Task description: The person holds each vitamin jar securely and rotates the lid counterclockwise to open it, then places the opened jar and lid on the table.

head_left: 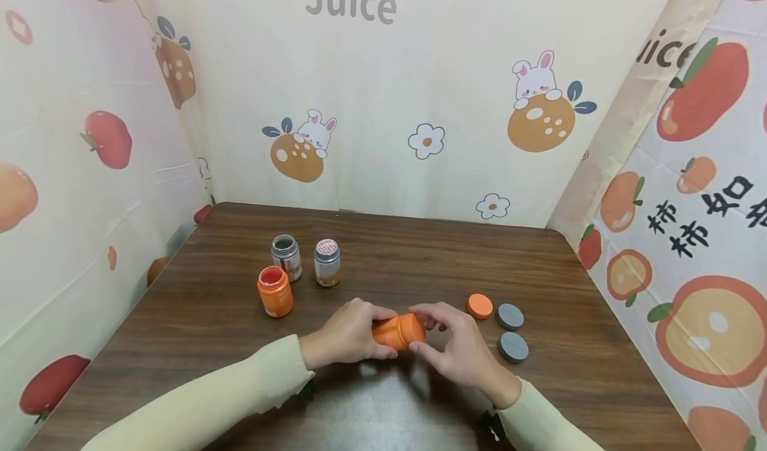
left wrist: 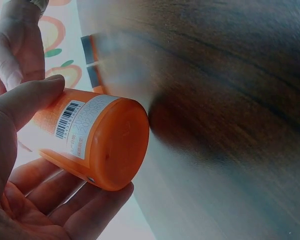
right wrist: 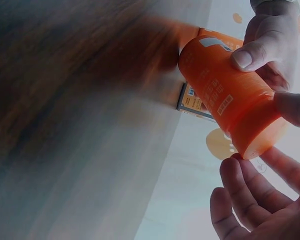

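Note:
Around the body of an orange plastic bottle [head_left: 388,334], my left hand [head_left: 346,334] has a firm grip, thumb on one side and fingers on the other. The bottle lies tilted on its side above the table, and its round base [left wrist: 122,145] and barcode label show in the left wrist view. An orange cap [right wrist: 260,131] covers its neck. My right hand [head_left: 458,350] pinches this cap at its rim between thumb and fingertips, as the right wrist view shows.
An uncapped orange bottle [head_left: 276,299], an uncapped grey bottle [head_left: 289,263] and a grey bottle with a patterned seal [head_left: 327,268] stand at the left. A loose orange cap [head_left: 479,306] and two grey caps [head_left: 510,316] lie right of my right hand on the wooden table [head_left: 419,258].

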`<state>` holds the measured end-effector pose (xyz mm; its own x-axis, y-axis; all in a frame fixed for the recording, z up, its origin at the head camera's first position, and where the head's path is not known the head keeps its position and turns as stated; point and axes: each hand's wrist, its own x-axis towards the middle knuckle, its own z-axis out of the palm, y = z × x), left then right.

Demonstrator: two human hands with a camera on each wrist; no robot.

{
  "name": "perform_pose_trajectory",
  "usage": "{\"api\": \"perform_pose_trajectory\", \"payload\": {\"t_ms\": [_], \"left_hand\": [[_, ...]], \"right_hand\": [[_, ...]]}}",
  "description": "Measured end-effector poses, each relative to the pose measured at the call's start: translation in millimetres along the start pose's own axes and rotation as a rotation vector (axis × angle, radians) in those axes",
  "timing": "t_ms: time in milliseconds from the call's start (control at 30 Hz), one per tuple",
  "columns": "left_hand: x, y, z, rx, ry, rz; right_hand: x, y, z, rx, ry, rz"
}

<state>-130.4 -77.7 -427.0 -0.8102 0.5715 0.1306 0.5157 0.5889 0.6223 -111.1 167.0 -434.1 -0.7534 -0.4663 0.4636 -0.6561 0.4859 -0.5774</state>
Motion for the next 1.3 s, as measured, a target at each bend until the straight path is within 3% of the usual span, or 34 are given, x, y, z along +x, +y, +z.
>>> {"api": "perform_pose_trajectory", "payload": {"t_ms": [433,700,933,1300], "left_hand": [[-0.3,-0.3,0.0,-0.002,-0.001,0.005],[-0.4,-0.4,0.9,-0.002,0.017,0.011],[-0.8,0.3,0.5,-0.004,0.018,0.006],[-1.1,0.4,0.2,0.006,0.018,0.007]], "right_hand": [[0.1,-1.4,-1.7,0.059,-0.049,-0.043],[0.8,-5.1,1.1,0.002,0.037,0.087],[3.1,-7.6,4.9,0.002,0.024,0.246],[3.9,-10.3,5.4,0.035,-0.002,0.257]]}}
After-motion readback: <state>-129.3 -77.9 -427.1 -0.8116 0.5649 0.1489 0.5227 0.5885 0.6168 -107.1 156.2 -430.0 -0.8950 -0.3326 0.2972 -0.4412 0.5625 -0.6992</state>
